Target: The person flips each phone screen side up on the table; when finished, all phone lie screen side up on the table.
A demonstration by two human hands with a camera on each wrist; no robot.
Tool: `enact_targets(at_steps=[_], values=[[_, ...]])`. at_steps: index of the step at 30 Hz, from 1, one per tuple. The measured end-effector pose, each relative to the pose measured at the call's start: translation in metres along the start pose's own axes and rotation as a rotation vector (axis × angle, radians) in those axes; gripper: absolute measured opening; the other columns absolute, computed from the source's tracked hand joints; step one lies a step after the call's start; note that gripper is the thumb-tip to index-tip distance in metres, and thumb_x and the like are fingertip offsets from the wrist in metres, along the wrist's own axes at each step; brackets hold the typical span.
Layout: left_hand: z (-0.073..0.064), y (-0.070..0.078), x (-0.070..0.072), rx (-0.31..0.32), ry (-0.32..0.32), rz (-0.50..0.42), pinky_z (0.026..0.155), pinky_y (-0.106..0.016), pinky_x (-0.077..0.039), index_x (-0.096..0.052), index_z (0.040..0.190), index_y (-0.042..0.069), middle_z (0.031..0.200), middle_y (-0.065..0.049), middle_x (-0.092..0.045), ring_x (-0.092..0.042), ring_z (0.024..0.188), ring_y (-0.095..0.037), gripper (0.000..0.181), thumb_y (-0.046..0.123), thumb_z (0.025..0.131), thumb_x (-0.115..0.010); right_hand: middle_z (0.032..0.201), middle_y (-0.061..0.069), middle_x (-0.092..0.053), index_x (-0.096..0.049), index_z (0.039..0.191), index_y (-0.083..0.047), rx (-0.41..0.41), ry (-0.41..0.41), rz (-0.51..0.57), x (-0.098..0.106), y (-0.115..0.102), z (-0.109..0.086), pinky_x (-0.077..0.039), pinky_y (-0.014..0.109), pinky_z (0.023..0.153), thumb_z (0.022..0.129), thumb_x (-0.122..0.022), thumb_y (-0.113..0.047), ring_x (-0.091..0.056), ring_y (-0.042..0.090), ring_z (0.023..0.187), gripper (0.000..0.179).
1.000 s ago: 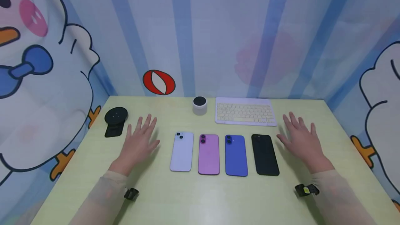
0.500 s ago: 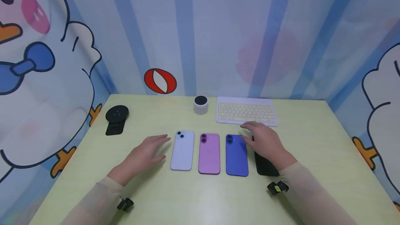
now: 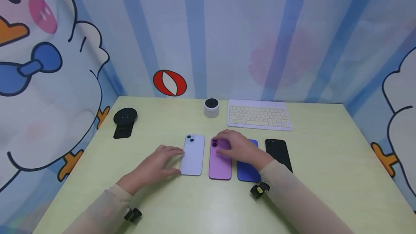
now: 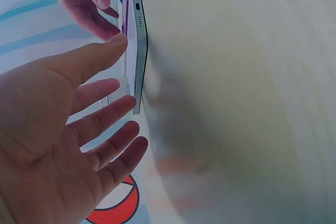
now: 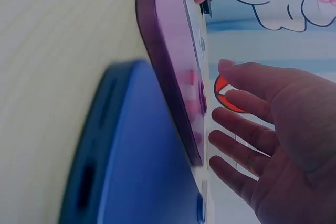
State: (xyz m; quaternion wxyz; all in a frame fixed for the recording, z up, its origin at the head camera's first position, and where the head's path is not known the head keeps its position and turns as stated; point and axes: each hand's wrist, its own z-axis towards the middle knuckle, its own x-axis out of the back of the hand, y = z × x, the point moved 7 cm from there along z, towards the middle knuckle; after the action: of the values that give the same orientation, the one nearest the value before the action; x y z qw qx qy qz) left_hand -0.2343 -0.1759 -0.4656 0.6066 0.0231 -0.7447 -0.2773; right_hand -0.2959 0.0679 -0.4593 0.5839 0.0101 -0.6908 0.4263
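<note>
Four is avoided here: several phones lie back-up in a row on the table. My left hand (image 3: 156,167) is at the left edge of the pale lavender phone (image 3: 193,156), its fingers spread and relaxed. In the left wrist view the fingertips (image 4: 124,103) overlap that phone's edge. My right hand (image 3: 242,147) hovers over the pink phone (image 3: 220,167), fingers loosely extended. The right wrist view shows the right palm facing the pink phone, holding nothing. Beneath the right wrist lies the blue phone (image 3: 248,172), partly hidden. The black phone (image 3: 278,151) is at the right, its lower corner behind the sleeve.
A black round-topped stand (image 3: 125,117) sits at the table's back left. A small white cylinder with a dark top (image 3: 211,108) stands at the back middle, beside a lavender keyboard (image 3: 259,115). A printed cloth (image 3: 227,39) rises behind the table (image 3: 195,208).
My right hand has swept left from beside the black phone to above the pink one. My left hand has lowered and moved right to the lavender phone's edge.
</note>
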Motion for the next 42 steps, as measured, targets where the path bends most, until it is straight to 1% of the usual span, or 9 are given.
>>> enact_targets(at_steps=[3, 6, 12, 16, 22, 28, 36, 42], values=[[0.003, -0.001, -0.002, 0.006, -0.001, 0.001, 0.113, -0.045, -0.044, -0.063, 0.143, 0.019, 0.150, -0.001, -0.058, -0.048, 0.135, -0.025, 0.066, 0.035, 0.083, -0.087, 0.142, 0.007, -0.062, -0.065, 0.138, -0.010, 0.011, -0.021, 0.005, -0.008, -0.005, 0.010, -0.040, 0.044, 0.118, 0.093, -0.077, -0.028, -0.054, 0.026, 0.137, 0.050], [0.006, -0.001, -0.003, 0.016, -0.001, -0.003, 0.111, -0.042, -0.046, -0.064, 0.142, 0.020, 0.149, 0.001, -0.059, -0.047, 0.132, -0.022, 0.068, 0.036, 0.081, -0.089, 0.145, 0.010, -0.060, -0.063, 0.141, -0.007, 0.015, -0.033, -0.012, -0.014, -0.008, 0.016, -0.038, 0.047, 0.119, 0.091, -0.080, -0.028, -0.051, 0.030, 0.140, 0.057], [0.006, -0.006, -0.003, 0.045, -0.016, 0.016, 0.107, -0.040, -0.047, -0.065, 0.141, 0.020, 0.148, 0.001, -0.059, -0.046, 0.128, -0.021, 0.070, 0.037, 0.078, -0.091, 0.152, 0.008, -0.055, -0.060, 0.145, -0.014, -0.033, -0.066, -0.033, -0.028, -0.011, 0.028, -0.033, 0.052, 0.121, 0.089, -0.082, -0.036, -0.043, 0.032, 0.147, 0.065], [0.007, -0.005, -0.003, 0.037, -0.021, 0.024, 0.105, -0.041, -0.048, -0.065, 0.140, 0.018, 0.149, 0.000, -0.059, -0.047, 0.128, -0.022, 0.070, 0.036, 0.078, -0.092, 0.153, 0.006, -0.054, -0.061, 0.145, -0.016, -0.040, -0.068, -0.047, -0.032, -0.012, 0.032, -0.032, 0.054, 0.121, 0.088, -0.082, -0.039, -0.041, 0.031, 0.148, 0.065], [0.009, -0.003, -0.004, 0.015, -0.019, 0.038, 0.106, -0.042, -0.047, -0.065, 0.141, 0.017, 0.151, 0.000, -0.056, -0.046, 0.130, -0.024, 0.072, 0.040, 0.077, -0.091, 0.152, 0.006, -0.054, -0.062, 0.145, -0.015, -0.062, -0.050, -0.020, -0.033, -0.012, 0.035, -0.031, 0.055, 0.121, 0.084, -0.086, -0.039, -0.041, 0.031, 0.148, 0.070], [0.011, -0.003, -0.004, 0.002, 0.023, 0.051, 0.106, -0.043, -0.048, -0.065, 0.140, 0.016, 0.151, 0.000, -0.056, -0.046, 0.130, -0.024, 0.075, 0.042, 0.075, -0.092, 0.153, 0.007, -0.053, -0.060, 0.146, -0.013, -0.097, -0.042, 0.018, -0.033, -0.013, 0.037, -0.029, 0.056, 0.121, 0.080, -0.090, -0.033, -0.041, 0.033, 0.148, 0.075], [0.014, -0.004, -0.003, -0.006, 0.039, 0.087, 0.102, -0.043, -0.049, -0.059, 0.146, 0.016, 0.155, -0.001, -0.053, -0.046, 0.127, -0.024, 0.089, 0.049, 0.071, -0.092, 0.152, 0.007, -0.054, -0.061, 0.144, -0.012, -0.128, -0.021, 0.072, -0.033, -0.015, 0.037, -0.032, 0.055, 0.120, 0.076, -0.093, -0.025, -0.042, 0.034, 0.147, 0.077], [0.016, -0.004, -0.002, -0.032, 0.043, 0.108, 0.103, -0.044, -0.049, -0.058, 0.147, 0.015, 0.155, -0.002, -0.052, -0.046, 0.128, -0.025, 0.090, 0.052, 0.071, -0.091, 0.151, 0.007, -0.055, -0.062, 0.144, -0.014, -0.130, -0.003, 0.101, -0.033, -0.014, 0.039, -0.036, 0.054, 0.118, 0.074, -0.094, -0.022, -0.045, 0.034, 0.145, 0.077]])
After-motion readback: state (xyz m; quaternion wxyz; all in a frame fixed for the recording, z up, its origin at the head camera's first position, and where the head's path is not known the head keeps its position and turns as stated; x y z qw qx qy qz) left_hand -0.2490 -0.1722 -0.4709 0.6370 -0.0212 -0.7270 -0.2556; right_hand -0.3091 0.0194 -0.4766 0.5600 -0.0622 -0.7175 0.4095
